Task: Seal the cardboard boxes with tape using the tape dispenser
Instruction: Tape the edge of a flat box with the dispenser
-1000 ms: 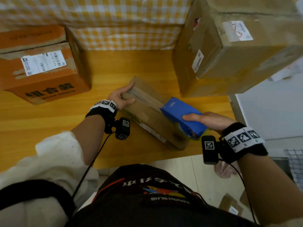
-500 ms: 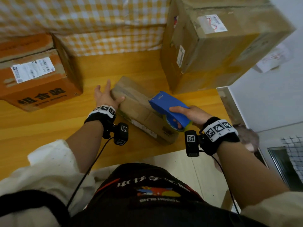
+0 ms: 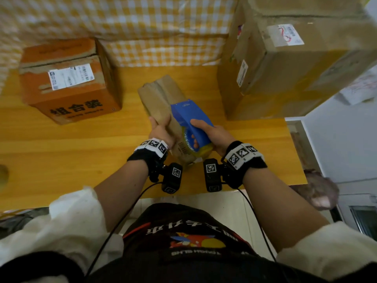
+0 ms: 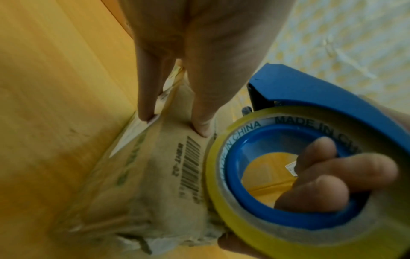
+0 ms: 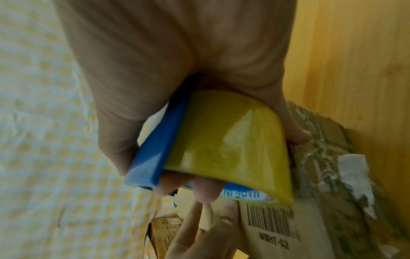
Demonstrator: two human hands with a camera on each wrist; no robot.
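So the small cardboard box [image 3: 161,99] is lying on the yellow wooden counter [image 3: 61,144], its long axis running away from the person and leaning a bit to their left, the near end with the barcode pointing back at their body. The far end looks crumpled.

The left hand [image 3: 161,130] is holding the box on its left side near the close end, thumb on top and fingers [image 4: 146,98] reaching down the side face, so that grip is wrapped on the box. From the left wrist view the thumb tip is pressing right next to the barcode.

The right hand [image 3: 212,134] is clenching the blue tape dispenser [image 3: 189,117], fingers [image 4: 315,191] hooked through the core of the yellow tape roll [image 5: 230,140]. The dispenser is sitting over the near right part of the box, nose pointing away along the box's length and the roll end toward the person. Can't tell if the nose is actually touching the cardboard.

The box is sitting between both hands, roughly mid counter. An orange box [image 3: 67,82] is standing well off to the left, a big brown box [image 3: 285,64] at the right, and a yellow checkered cloth [image 3: 142,27] is hanging behind them.
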